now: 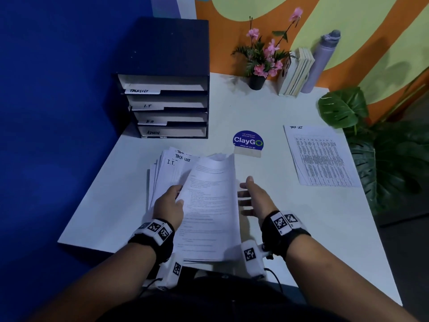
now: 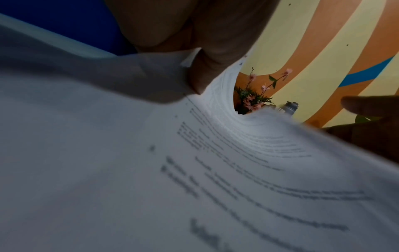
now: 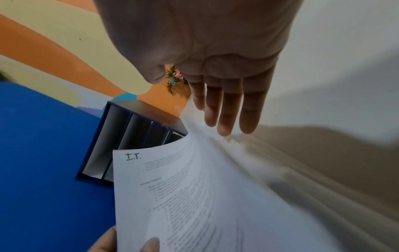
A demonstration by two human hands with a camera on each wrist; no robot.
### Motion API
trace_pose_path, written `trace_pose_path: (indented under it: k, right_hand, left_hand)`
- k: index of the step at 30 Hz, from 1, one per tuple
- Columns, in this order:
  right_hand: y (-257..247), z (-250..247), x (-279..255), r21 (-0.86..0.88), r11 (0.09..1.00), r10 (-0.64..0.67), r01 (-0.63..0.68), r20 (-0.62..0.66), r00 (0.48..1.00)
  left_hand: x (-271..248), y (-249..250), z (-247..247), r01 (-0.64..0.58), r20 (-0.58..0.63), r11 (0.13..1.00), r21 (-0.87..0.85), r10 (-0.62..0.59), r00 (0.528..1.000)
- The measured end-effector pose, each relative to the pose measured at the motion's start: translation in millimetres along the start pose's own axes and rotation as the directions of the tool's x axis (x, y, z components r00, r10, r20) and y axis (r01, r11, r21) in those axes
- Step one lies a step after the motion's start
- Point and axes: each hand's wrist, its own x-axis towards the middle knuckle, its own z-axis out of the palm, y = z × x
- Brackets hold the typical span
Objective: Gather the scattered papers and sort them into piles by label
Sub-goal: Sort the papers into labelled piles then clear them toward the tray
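Note:
My left hand (image 1: 177, 196) grips a thick bundle of white printed papers (image 1: 213, 205) at its left edge, thumb on top. The bundle bows upward over the white table's (image 1: 290, 228) near edge. Behind it fan several sheets (image 1: 173, 162) headed "TASK LIST" and "I.T.". The right wrist view shows an "I.T." sheet (image 3: 172, 196) pinched under my left thumb (image 3: 151, 243). My right hand (image 1: 247, 196) hovers open just right of the bundle, its fingers (image 3: 224, 109) straight and holding nothing. One "TASK LIST" sheet (image 1: 320, 156) lies apart at the right.
A dark blue tray organizer (image 1: 167, 105) labelled TASKLIST, I.T, H.R and ADMIN stands at the back left. A round ClayGo sign (image 1: 248, 143) stands mid-table. A flower pot (image 1: 257, 82), books (image 1: 297, 73) and a grey bottle (image 1: 322, 61) line the back; large leaves (image 1: 341, 108) overhang the right edge.

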Motion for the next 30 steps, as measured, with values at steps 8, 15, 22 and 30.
trace_pose_path:
  k: [8, 15, 22, 30]
  right_hand:
    - [18.4, 1.2, 13.5, -0.130, 0.990, -0.066, 0.056, -0.074, 0.995]
    - [21.8, 0.3, 10.1, -0.003, 0.982, -0.181, 0.190, -0.306, 0.935]
    - [16.2, -16.5, 13.6, 0.022, 0.963, -0.238, 0.267, -0.390, 0.890]
    - [28.2, -6.3, 3.5, 0.053, 0.987, -0.138, 0.153, -0.227, 0.964]
  left_hand:
    - [0.3, -6.4, -4.4, -0.033, 0.145, 0.992, -0.119, 0.051, 0.988]
    - [22.2, -40.0, -21.8, 0.090, -0.134, 0.929, 0.359, -0.044, 0.990]
    - [24.7, -68.5, -33.0, 0.048, -0.136, 0.977, 0.208, -0.019, 0.990]
    - [13.1, -40.2, -26.8, 0.073, -0.176, 0.996, -0.045, -0.080, 0.981]
